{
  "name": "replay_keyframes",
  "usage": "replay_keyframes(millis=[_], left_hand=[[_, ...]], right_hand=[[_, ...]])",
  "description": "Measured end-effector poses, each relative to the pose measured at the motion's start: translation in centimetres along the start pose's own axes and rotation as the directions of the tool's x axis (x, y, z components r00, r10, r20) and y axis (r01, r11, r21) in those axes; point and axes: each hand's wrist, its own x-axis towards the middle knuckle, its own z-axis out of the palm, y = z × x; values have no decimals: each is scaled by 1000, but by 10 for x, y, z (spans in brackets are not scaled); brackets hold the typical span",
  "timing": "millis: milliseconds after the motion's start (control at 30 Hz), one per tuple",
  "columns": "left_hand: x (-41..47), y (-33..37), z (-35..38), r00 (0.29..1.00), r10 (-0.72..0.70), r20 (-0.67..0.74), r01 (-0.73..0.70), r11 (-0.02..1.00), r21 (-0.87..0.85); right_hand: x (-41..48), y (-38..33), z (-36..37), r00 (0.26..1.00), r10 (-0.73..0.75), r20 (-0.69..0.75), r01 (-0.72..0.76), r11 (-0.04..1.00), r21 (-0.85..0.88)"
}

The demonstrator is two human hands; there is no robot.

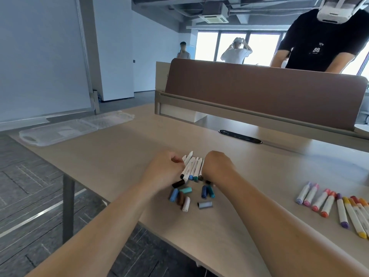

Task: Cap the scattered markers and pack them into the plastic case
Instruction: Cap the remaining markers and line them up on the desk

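On the worktop (123, 148), our left hand (163, 170) and right hand (216, 166) flank a bundle of white-barrelled markers (192, 166), fingers curled shut against its sides, with loose caps (186, 193) scattered just nearer us. We list capped markers (337, 204) in a row near the right edge. The clear plastic case (60, 130) lies open at the far left corner, with bare worktop between.

- Right hand (216, 164): fingers hidden behind its own wrist, grip on the marker bundle (192, 167) unclear.
- Capped markers (339, 208), right of the bundle: row cut off by the picture's edge.
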Motion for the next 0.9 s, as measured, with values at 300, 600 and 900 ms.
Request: replay_keyframes(millis=[300,600,900], left_hand=[[-8,-5,-1,970,-189,151,130,934,332],[-11,-1,-2,978,-172,117,123,932,341],[-23,-5,-10,994,-96,49,103,977,-184]], right_hand=[[-13,5,-13,999,10,37,-14,993,114],[-43,32,-16,993,-117,12,107,944,311],[-71,52,-13,944,-330,0,316,905,284]])
